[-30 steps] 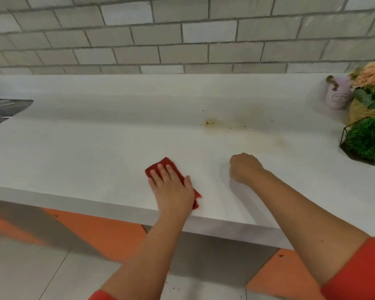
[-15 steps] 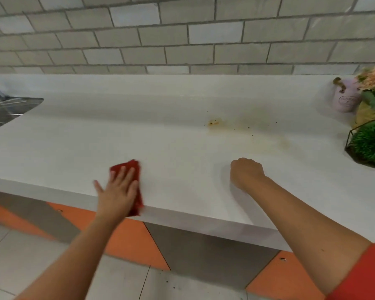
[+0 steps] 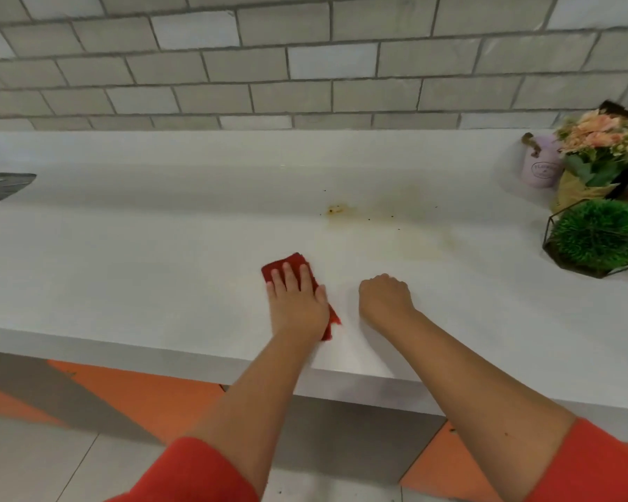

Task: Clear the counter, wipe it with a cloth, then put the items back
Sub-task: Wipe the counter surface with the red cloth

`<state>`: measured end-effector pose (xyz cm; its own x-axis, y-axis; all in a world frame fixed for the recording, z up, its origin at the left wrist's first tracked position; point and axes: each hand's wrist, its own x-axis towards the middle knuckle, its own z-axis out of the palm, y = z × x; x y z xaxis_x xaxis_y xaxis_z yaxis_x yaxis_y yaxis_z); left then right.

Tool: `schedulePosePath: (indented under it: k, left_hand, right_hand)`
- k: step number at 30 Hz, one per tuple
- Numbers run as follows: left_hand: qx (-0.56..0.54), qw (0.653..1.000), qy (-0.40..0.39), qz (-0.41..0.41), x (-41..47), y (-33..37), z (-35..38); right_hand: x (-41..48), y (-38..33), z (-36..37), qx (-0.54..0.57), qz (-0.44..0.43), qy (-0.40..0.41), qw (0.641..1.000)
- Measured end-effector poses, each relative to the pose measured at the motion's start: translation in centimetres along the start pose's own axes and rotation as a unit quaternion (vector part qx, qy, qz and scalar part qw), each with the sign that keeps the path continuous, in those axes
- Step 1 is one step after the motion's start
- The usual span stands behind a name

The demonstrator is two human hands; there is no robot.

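Red cloth (image 3: 293,267) – back rightward, folded

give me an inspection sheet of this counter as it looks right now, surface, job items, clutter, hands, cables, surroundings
Surface: white counter, with a yellow-brown stain, dark specks and a faint smear to its right, not yet wiped.
Job's things: red cloth lies flat near the front edge, short of the stain.
Clutter: lilac pot, pink flower bouquet and green plant ball in a wire frame grouped at the right end.
Hands: left hand pressed flat on the cloth; right hand fisted, resting on the counter, empty as far as seen.
Cables: nothing seen.
Surroundings: grey tiled wall, sink edge at left, orange and grey floor below.
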<state>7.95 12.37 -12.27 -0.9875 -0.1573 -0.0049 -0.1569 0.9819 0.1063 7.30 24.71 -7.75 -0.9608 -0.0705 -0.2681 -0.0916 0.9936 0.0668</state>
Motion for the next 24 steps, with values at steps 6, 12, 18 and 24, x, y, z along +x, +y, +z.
schedulePosePath:
  k: [6,12,18,24]
  left_hand:
    - [-0.026,0.984,-0.047,0.172,0.0,-2.8,-0.2]
    - [-0.070,0.994,-0.059,0.054,6.9,-1.8,-1.2]
    - [-0.003,0.995,-0.044,0.085,7.1,6.2,-0.2]
    - [-0.035,0.958,-0.072,0.274,0.1,12.1,0.6]
  right_hand:
    - [0.2,6.1,-1.3,0.164,0.048,0.026,0.985]
    - [0.9,13.9,-0.7,0.082,0.175,-0.133,0.972]
    - [2.3,14.3,0.9,0.060,0.170,-0.176,0.968]
    - [2.6,14.5,0.4,0.071,0.171,-0.175,0.967]
